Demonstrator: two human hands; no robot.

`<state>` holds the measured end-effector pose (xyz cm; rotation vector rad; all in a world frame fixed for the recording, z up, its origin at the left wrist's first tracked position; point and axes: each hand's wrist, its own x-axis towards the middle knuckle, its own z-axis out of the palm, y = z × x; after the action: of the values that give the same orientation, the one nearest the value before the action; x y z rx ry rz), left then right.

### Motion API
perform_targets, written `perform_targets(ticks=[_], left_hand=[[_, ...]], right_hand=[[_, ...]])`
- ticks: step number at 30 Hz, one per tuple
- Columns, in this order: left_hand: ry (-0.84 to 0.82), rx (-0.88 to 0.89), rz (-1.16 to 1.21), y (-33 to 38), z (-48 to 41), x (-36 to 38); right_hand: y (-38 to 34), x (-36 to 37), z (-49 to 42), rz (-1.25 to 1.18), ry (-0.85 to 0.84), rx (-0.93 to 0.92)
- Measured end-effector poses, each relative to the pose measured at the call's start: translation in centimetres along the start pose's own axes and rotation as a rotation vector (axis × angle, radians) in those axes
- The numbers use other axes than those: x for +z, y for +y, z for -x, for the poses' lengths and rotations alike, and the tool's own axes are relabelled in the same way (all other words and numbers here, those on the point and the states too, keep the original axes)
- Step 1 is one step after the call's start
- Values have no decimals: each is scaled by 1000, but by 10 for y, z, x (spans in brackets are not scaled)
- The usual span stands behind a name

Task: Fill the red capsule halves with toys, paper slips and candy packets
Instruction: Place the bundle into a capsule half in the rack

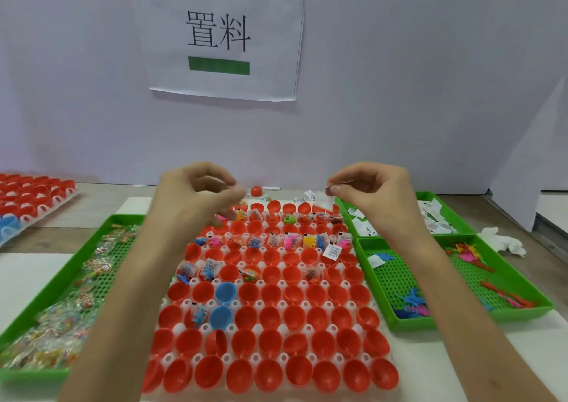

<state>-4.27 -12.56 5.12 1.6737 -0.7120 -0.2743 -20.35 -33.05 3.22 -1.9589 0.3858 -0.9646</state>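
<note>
Filling is looking maybe a third done here. The red capsule halves [270,315] are sitting mouths-up in the white holder tray [282,305], which is lying on the tabletop [101,205] with its long axis running straight away from the person. Only some far rows are carrying toys and slips, patchily, and the near rows are sitting bare, with two blue halves [226,292] mixed in.

The right grip [368,192] is pinching a white paper slip [326,199] above the tray's far right corner, the slip hanging downward. The left grip [196,192] is curling over the far rows, but it's blurry, so I can't tell if it's holding anything.

Supplies are waiting in green trays [415,324]: candy packets [55,324] on the left, spare slips [362,226] and loose toys [412,303] on the right.
</note>
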Motion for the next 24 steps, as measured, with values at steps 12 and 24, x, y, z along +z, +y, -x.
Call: perform_targets(ticks=[12,24], left_hand=[[-276,-77,303,8,14,51],[-403,-164,576,10,15,54]], right_hand=[[-1,-20,-2,-113,124,-9],[-35,10,18,113,-147,-254]])
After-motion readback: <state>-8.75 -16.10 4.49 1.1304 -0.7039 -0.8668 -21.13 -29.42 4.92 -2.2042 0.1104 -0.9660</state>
